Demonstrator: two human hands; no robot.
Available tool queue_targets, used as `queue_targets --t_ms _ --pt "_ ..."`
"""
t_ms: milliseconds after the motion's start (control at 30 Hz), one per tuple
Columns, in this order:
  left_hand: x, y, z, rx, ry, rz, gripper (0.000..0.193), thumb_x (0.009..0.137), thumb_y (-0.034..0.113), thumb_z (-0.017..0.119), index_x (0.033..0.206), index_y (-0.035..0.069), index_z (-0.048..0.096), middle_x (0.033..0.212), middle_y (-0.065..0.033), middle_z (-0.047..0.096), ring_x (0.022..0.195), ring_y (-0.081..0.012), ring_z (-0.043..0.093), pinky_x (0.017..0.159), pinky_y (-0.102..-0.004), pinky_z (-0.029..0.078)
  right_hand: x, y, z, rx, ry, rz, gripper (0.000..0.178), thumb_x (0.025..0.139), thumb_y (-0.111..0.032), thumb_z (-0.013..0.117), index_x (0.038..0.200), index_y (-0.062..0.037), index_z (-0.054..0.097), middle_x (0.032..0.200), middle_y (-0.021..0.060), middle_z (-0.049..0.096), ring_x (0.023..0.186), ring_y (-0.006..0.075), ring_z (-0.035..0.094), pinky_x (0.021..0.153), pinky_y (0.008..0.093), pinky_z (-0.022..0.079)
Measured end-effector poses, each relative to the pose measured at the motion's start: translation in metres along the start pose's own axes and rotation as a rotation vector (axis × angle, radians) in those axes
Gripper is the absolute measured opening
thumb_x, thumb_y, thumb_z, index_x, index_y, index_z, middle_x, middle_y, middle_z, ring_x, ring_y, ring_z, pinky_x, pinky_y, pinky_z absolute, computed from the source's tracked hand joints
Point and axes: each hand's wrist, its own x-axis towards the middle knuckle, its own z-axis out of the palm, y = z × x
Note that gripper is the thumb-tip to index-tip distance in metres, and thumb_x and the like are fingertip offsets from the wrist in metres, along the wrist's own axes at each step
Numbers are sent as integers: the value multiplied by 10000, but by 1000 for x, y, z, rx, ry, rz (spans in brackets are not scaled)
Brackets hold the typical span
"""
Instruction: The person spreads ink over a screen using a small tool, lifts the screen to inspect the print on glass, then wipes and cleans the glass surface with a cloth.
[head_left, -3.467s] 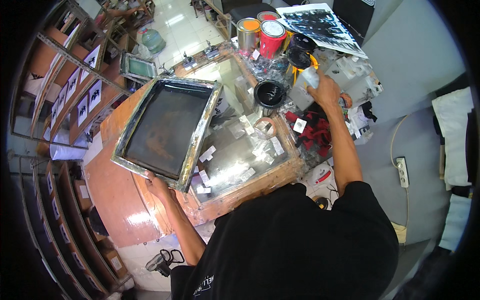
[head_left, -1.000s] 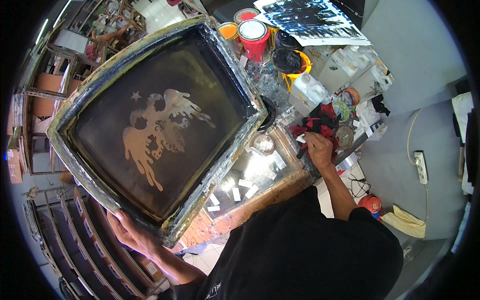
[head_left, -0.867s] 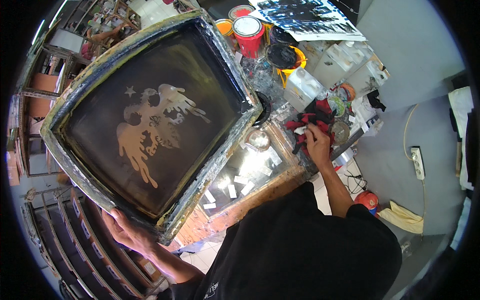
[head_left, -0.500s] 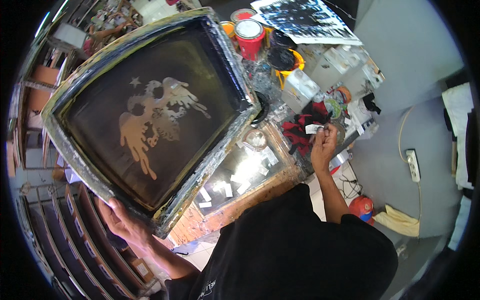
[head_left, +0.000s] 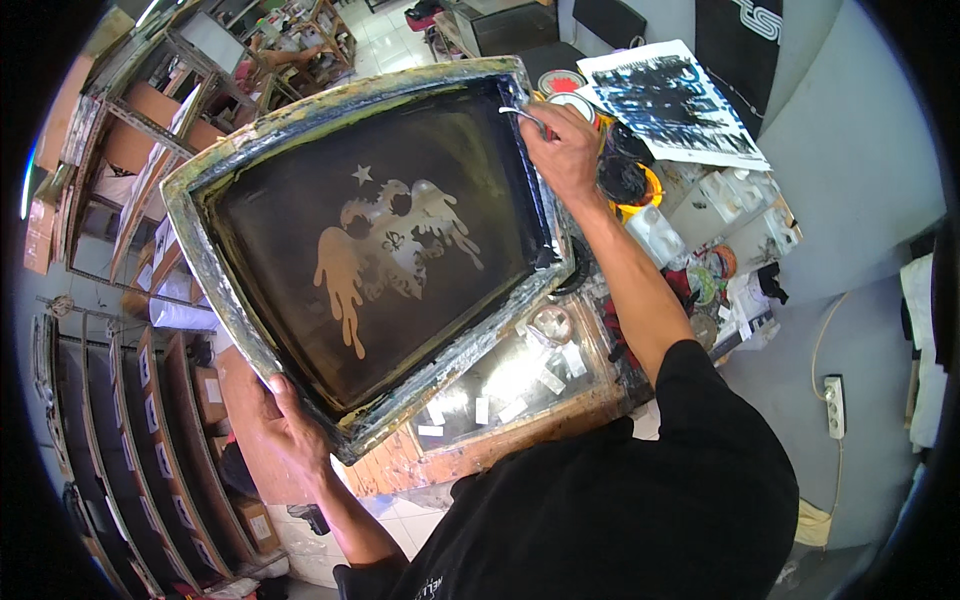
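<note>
Silkscreen [head_left: 380,250] at 10 o'clock, tilted. L hand [head_left: 297,432] grips its 7 o'clock edge; R hand [head_left: 565,152] pinches white strip [head_left: 511,111] nr its 2 o'clock corner. Pressing there might twist one-handed grip.

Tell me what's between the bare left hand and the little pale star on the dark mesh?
Between the left hand and the pale star, the head view shows the paint-smeared frame edge, then dark mesh with a pale winged shape.

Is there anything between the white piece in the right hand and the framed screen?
Nothing visible: the right hand holds the white piece at the upper right corner of the framed screen; whether they touch is unclear.
</note>
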Motion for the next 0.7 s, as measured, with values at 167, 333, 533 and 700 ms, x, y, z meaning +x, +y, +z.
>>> queue_targets --t_ms 167,333,533,700 --pt "4 3 -2 72 14 -63 566 1051 292 518 1462 -86 426 1450 -193 511 1352 -250 459 1147 -374 310 16 19 39 -142 -38 -91 163 747 -55 723 909 -53 744 896 93 739 727 283 689 668 382 529" --pt "8 -4 -3 36 -9 -78 600 1039 336 541 1459 -79 435 1437 -170 523 1312 -230 487 1117 -363 348 15 26 53 -177 -20 -150 134 768 -64 714 900 -61 739 896 94 736 733 285 700 634 386 529" --pt "9 -23 -9 -57 -6 -87 606 1034 340 559 1457 -75 439 1376 -141 567 1201 -194 554 1032 -337 429 19 24 36 -128 -224 -60 130 828 -63 685 940 -72 751 914 107 743 734 304 709 639 381 544" --pt "10 -29 -11 -72 -20 -104 579 1047 334 535 1443 -81 452 1334 -141 588 1184 -195 561 1023 -331 433 4 23 16 -114 -276 -97 121 854 -66 619 904 -72 730 809 111 716 653 327 682 581 423 529"
